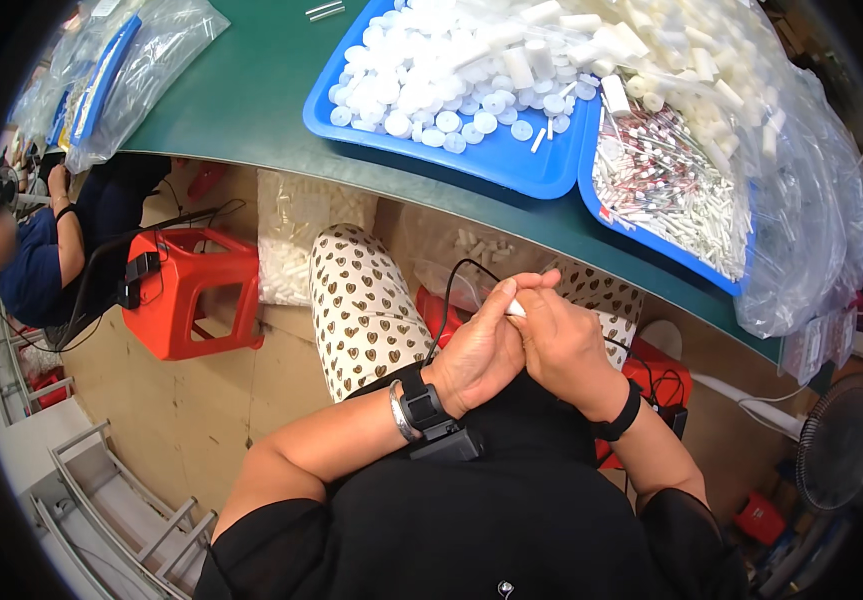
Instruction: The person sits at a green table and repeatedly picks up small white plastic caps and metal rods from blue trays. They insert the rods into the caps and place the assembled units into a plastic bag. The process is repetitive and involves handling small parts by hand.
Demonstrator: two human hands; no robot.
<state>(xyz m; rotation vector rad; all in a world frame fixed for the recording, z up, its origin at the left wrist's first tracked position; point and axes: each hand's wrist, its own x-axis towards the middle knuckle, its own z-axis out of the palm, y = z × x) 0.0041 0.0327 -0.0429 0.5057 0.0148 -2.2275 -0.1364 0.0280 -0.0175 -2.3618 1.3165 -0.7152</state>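
Over my lap, in front of the table edge, my two hands meet. The left hand (pixel 479 352) is closed, its thumb and fingertips pressed around a small white tapered piece (pixel 516 309). Against it, my right hand (pixel 569 348) is curled with bent fingers, gripping the same piece. Only the rounded white end shows between the fingers; the rest is hidden. On the table beyond, a blue tray (pixel 549 187) bears a heap of translucent white discs (pixel 421 95). To its right, a second blue tray (pixel 696 262) holds many thin white sticks and reddish pin-like parts (pixel 663 180).
Clear plastic bags with white cylinders (pixel 701 65) lie at the right of the green table (pixel 221 110). Another bag (pixel 166 60) is at far left. A red stool (pixel 191 290), a seated person (pixel 36 255) and a fan (pixel 841 440) stand around. Bagged white pieces (pixel 286 225) lie below.
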